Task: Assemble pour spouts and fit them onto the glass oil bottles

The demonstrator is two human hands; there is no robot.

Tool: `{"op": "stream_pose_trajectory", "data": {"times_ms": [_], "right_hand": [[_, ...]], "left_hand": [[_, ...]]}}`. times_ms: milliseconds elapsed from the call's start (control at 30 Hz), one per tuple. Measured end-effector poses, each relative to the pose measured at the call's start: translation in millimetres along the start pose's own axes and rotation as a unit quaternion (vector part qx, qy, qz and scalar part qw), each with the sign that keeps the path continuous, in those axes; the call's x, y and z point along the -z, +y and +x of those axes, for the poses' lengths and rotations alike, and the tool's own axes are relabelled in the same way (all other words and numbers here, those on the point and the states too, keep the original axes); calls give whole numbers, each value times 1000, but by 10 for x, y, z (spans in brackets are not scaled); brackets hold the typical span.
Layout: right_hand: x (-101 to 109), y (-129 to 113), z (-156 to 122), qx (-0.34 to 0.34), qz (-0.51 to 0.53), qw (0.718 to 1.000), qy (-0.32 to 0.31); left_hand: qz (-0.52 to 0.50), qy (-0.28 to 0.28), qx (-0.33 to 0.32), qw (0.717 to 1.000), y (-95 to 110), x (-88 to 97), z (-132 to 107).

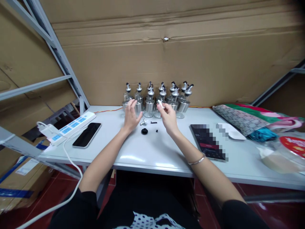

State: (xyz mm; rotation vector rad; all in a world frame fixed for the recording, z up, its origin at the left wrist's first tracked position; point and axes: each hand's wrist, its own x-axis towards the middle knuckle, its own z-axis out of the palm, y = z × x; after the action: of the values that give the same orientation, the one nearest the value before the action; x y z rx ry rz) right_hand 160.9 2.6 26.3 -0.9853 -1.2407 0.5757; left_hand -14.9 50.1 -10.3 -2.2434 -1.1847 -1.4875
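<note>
My right hand (169, 118) pinches a small whitish part (159, 103) between thumb and fingers, held above the table in front of the bottles; its exact kind is too small to tell. My left hand (131, 117) is raised with its fingers apart and holds nothing. Between and below the hands lie a silvery spout-like piece (143, 122), a thin black strip (153, 122), a round black stopper-like piece (144, 131) and a tiny black piece (156, 131). Behind them stand several glass and metal oil bottles (149, 105) with pour spouts, partly covered by my hands.
Leftward are a power strip (71, 127) with a white cable and a phone (87, 135). A second phone-like device (207, 143), a white object (234, 133), patterned fabric (238, 117) and a tape roll (283, 156) lie rightward. Cardboard (186, 63) backs the table.
</note>
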Motion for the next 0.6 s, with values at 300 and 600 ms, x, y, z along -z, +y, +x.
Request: {"op": "stream_pose_trajectory", "data": {"times_ms": [300,600], "right_hand": [[-47,70,-74,-10,-27,982,-184],[76,250,11,201,-231,928,-212]], "left_hand": [[-91,-74,-142,983,269,1,-23],[-120,-62,-107,985,240,-24,-44]]}}
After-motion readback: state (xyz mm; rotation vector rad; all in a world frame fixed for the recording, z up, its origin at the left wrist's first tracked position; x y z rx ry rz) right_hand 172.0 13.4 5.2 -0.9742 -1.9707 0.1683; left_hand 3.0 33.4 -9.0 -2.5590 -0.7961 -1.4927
